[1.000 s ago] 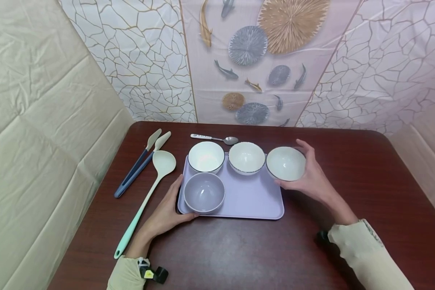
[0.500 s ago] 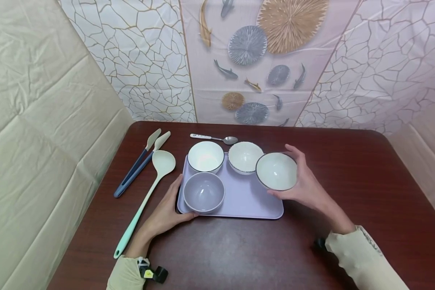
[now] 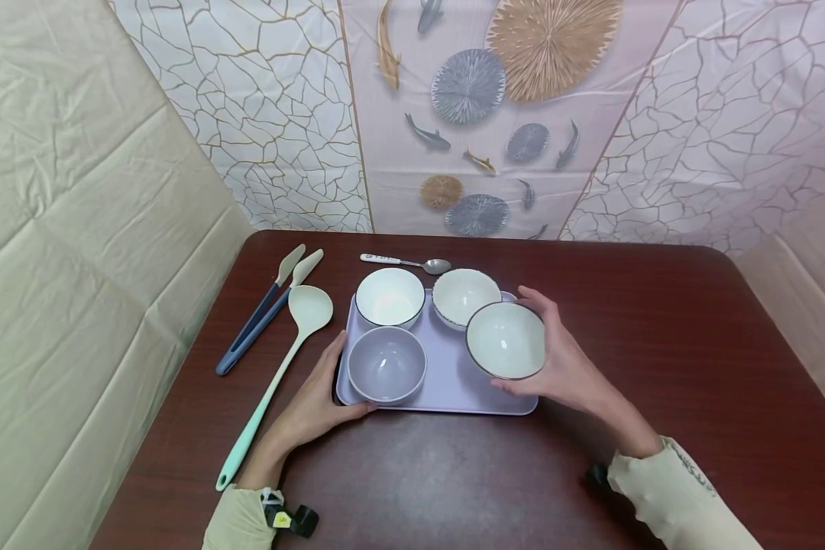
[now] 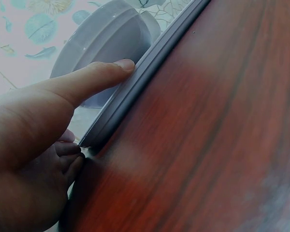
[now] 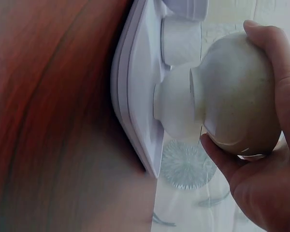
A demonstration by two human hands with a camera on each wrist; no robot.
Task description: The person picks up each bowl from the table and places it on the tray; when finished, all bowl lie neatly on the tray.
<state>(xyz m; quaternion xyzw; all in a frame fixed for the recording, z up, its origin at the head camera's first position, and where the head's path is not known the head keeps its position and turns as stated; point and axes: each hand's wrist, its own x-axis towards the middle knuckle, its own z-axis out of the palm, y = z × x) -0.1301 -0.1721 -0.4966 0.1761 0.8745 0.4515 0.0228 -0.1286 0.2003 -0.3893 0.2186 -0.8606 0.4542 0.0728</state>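
Note:
My right hand [image 3: 567, 367] grips a white bowl with a dark rim [image 3: 506, 341] by its right side. The bowl is raised above the right part of a lavender tray [image 3: 447, 386] and tilted; the right wrist view shows the gap beneath this bowl [image 5: 241, 92]. With my left hand [image 3: 312, 405] I hold the tray's front left corner, thumb [image 4: 99, 79] on the front rim, fingers along the left side. A grey-lilac bowl [image 3: 387, 365] sits beside that hand on the tray. Behind it stand a white bowl [image 3: 389, 298] and a white bowl with a patterned edge [image 3: 464, 296].
Left of the tray lies a ladle [image 3: 285, 367] with a mint handle, and beyond it blue-handled tongs [image 3: 257, 325]. A spoon [image 3: 412, 263] lies behind the bowls. All rest on a dark wooden table [image 3: 426, 481] backed by patterned cloth [image 3: 474, 153].
My right hand has carried the dark-rimmed white bowl leftward and nearer, from the tray's back right edge to over its right part. My left hand and the tray have stayed put.

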